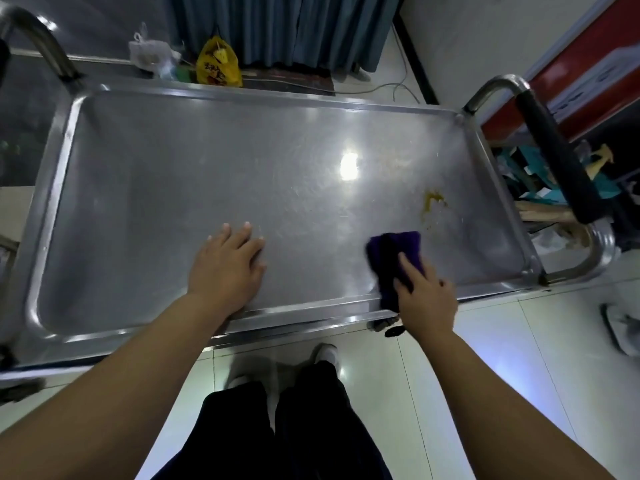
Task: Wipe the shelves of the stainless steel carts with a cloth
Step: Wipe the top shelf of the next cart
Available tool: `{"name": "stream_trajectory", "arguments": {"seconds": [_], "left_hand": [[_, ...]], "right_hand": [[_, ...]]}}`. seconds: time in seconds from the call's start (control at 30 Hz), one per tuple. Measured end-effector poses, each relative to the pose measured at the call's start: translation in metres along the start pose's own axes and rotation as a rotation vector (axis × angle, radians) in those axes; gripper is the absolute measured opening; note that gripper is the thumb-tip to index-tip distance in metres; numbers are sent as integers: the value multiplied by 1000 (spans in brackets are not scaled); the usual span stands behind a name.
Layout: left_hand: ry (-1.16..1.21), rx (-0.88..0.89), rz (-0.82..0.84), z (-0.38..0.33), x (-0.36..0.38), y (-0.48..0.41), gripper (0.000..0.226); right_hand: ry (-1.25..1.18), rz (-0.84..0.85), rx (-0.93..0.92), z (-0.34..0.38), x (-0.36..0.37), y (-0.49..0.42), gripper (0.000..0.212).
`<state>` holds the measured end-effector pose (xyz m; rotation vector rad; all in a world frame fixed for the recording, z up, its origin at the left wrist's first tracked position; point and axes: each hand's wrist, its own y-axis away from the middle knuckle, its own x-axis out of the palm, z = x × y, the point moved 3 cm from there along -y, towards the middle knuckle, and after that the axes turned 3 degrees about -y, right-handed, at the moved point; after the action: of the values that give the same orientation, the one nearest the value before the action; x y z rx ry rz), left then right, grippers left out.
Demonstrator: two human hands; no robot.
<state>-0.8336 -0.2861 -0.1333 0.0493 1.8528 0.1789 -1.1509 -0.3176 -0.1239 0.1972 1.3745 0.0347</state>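
The top shelf (214, 161) of a stainless steel cart fills the middle of the head view. A yellow-brown stain (433, 202) marks its right part. My left hand (228, 265) lies flat on the shelf near the front rim, fingers straight. My right hand (422, 296) presses a dark purple cloth (391, 254) onto the shelf at the front right, fingers stretched over it. The cloth lies just below and to the left of the stain, apart from it.
A black-padded handle (554, 161) rises at the cart's right end and a bare steel handle (38, 39) at the left. A yellow bag (218, 64) and a white plastic bag (149, 51) sit behind the cart. Clutter (540, 181) lies to the right. My feet stand on white tiles (519, 358).
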Motion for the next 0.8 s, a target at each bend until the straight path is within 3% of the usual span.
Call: {"name": "stream_trajectory", "arguments": {"seconds": [0.07,0.13,0.17,0.27,0.33,0.5,0.57,0.6,0.7,0.8], "left_hand": [[-15,-23,9,-5,-1,-4,45],[-40,-46,-5,-10,-2,-8,42],[-51,-60,-25,-13,-3,-11,40],[-80,-155,-60,-22,-6,-20,37],[-109,-222,-28,-29,-5,-26,44],[-142,-361,22,-47,5,-37,57],[-121,-392,12,-55,4,-43,56],[-110,-391,-5,-60,4,-47,54],[-74,-347,-45,-78,3,-65,52],[-20,-327,-32,-90,5,-88,54]], "right_hand": [[-52,-5,279,-3,2,-10,49],[-54,33,315,25,11,-11,50],[-38,36,202,41,16,-8,50],[-10,54,-382,58,19,3,50],[16,66,-514,33,6,-22,50],[9,57,82,-35,-22,-110,51],[-13,44,204,-21,-19,-120,52],[-9,60,177,-6,-14,-119,53],[23,68,-259,36,4,-102,53],[21,64,-682,34,-1,-115,51]]}}
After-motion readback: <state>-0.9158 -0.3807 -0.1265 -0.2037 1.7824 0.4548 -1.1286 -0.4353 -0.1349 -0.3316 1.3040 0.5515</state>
